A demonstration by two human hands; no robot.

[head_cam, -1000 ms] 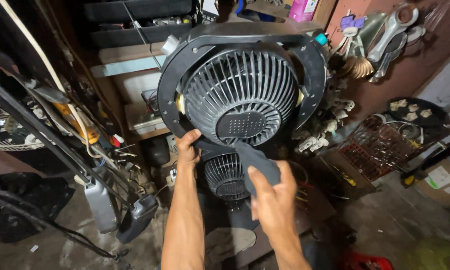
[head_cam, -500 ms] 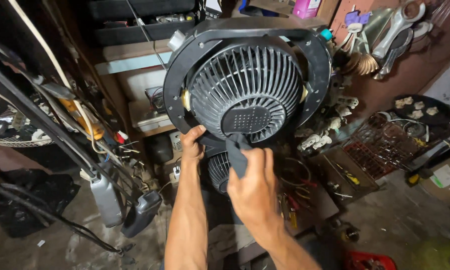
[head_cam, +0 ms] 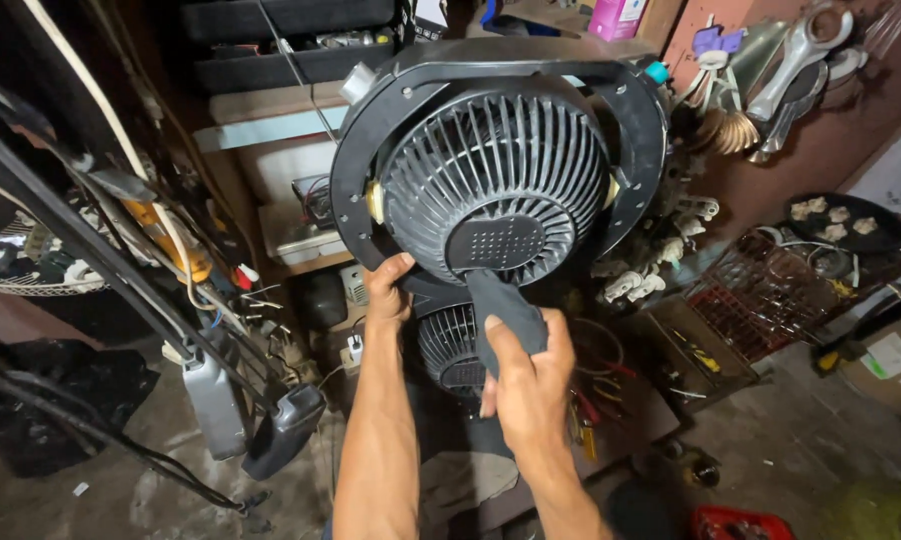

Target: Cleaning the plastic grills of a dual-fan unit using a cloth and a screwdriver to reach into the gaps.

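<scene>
Two hands on a dark fan housing

Both hands work at the round grey fan housing (head_cam: 500, 190), which fills the upper centre of the frame. The left hand (head_cam: 387, 290) closes its fingers on the housing's lower left rim. The right hand (head_cam: 530, 385), at lower centre, is wrapped tight around a dark cloth (head_cam: 505, 310) whose top end touches the grille's bottom. A smaller fan grille (head_cam: 450, 345) sits just below.

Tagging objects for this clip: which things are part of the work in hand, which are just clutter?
In use:
left hand gripping the fan housing
right hand pressing a dark cloth to the fan grille

Lying about:
wrenches on the wall
wire basket
grey jug
</scene>
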